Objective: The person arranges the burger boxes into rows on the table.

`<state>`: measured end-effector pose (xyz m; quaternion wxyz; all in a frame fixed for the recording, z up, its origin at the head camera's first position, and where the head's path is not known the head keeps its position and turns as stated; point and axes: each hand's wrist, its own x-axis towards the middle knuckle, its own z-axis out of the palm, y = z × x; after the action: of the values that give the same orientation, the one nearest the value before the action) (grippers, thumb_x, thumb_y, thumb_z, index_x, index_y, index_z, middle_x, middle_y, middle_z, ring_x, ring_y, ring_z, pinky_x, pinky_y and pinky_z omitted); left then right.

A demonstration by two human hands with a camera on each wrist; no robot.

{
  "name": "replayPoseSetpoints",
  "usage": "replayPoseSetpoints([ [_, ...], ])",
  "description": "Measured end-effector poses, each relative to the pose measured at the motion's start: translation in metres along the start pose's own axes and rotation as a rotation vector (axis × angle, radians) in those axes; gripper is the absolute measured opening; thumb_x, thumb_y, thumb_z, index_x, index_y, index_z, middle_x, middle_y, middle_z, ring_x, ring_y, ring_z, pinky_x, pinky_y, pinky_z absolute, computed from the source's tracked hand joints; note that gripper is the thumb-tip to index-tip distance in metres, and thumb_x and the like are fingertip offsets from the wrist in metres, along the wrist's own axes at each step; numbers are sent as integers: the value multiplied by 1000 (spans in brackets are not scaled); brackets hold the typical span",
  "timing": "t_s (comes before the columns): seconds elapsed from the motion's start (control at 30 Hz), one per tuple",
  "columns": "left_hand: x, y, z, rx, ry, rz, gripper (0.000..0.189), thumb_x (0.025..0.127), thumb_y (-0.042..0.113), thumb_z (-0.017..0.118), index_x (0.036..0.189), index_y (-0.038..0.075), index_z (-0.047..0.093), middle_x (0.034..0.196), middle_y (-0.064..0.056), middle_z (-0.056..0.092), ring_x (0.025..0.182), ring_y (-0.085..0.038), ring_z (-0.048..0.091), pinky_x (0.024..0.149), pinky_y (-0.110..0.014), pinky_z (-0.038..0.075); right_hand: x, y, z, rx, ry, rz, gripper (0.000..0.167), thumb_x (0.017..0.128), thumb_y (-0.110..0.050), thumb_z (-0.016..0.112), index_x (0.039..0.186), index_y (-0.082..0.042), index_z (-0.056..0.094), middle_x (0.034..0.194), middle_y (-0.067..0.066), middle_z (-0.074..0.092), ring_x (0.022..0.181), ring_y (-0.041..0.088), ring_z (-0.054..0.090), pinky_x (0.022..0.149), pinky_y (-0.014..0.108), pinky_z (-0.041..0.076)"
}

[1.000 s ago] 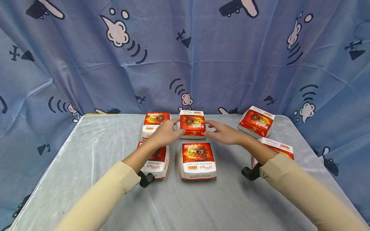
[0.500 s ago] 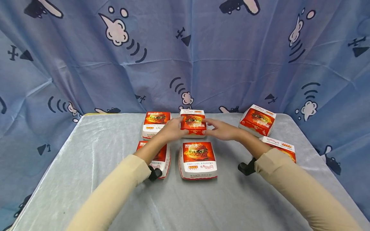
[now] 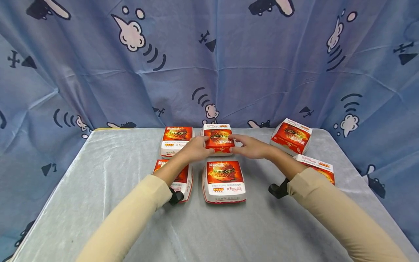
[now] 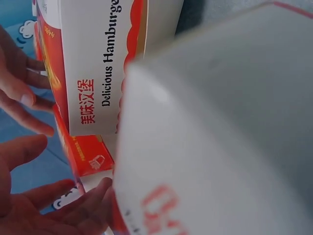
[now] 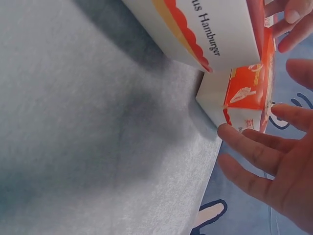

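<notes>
A red-and-white hamburger box (image 3: pixel 218 135) sits at the back middle of the table, with one hand at each side of it. My left hand (image 3: pixel 195 148) is by its left side, fingers extended and thumb apart. On the right side, my right hand (image 3: pixel 251 146) has its fingers spread. In the right wrist view the right hand (image 5: pixel 288 166) shows straight fingers beside the box (image 5: pixel 249 93); whether they touch it I cannot tell. Nearer to me stands another hamburger box (image 3: pixel 224 182), which partly hides the back one in the left wrist view.
To the left are a back hamburger box (image 3: pixel 176 134) and a front hamburger box (image 3: pixel 185 182), partly behind my left arm. Two more boxes stand at right: a turned box (image 3: pixel 291 136) and one (image 3: pixel 317 165) partly behind my right forearm. A patterned curtain (image 3: pixel 209 54) hangs behind the grey-covered table (image 3: pixel 88 174).
Both hands have come slightly closer together around the back middle box, the left moving right and the right moving a little left. The other boxes stay in place.
</notes>
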<state>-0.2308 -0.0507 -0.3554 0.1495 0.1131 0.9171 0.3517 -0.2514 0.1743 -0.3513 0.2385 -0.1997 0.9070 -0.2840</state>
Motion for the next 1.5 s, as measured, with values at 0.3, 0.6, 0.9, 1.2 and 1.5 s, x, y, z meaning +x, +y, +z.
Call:
replayPoseSetpoints([
  [0.3, 0, 1, 3, 39, -20, 3, 60, 95, 23, 64, 147, -1, 45, 145, -16, 51, 126, -26, 50, 106, -40, 41, 1, -2, 1, -51, 20, -55, 52, 102, -19, 52, 150, -1, 41, 147, 26, 43, 127, 42, 45, 105, 58, 39],
  [0.6, -2, 2, 5, 69, -6, -2, 65, 96, 26, 63, 151, 3, 40, 149, -16, 47, 136, -29, 44, 110, -44, 38, 1, -2, 0, -103, 19, -43, 51, 102, -20, 54, 148, 0, 44, 147, 26, 44, 130, 42, 44, 107, 59, 37],
  [0.9, -3, 7, 5, 108, -31, -1, 60, 97, 27, 61, 149, 2, 43, 146, -16, 50, 132, -28, 48, 108, -42, 40, 2, -3, 0, -146, 69, 17, 56, 101, -24, 55, 150, -1, 39, 141, 27, 49, 122, 43, 49, 98, 55, 45],
  [1.2, -3, 6, 5, 87, -62, 10, 61, 97, 26, 61, 150, 4, 42, 148, -16, 48, 136, -30, 44, 109, -44, 38, 2, -8, 2, -158, 52, 41, 64, 100, -24, 56, 154, -1, 31, 132, 24, 55, 106, 33, 57, 90, 46, 51],
  [1.5, -6, 9, 6, 72, -121, 40, 62, 96, 27, 61, 152, 7, 41, 150, -14, 46, 138, -30, 42, 111, -46, 36, 3, -8, 10, -127, 1, -13, 65, 99, -25, 54, 157, -9, 28, 150, 27, 40, 128, 43, 47, 106, 60, 37],
])
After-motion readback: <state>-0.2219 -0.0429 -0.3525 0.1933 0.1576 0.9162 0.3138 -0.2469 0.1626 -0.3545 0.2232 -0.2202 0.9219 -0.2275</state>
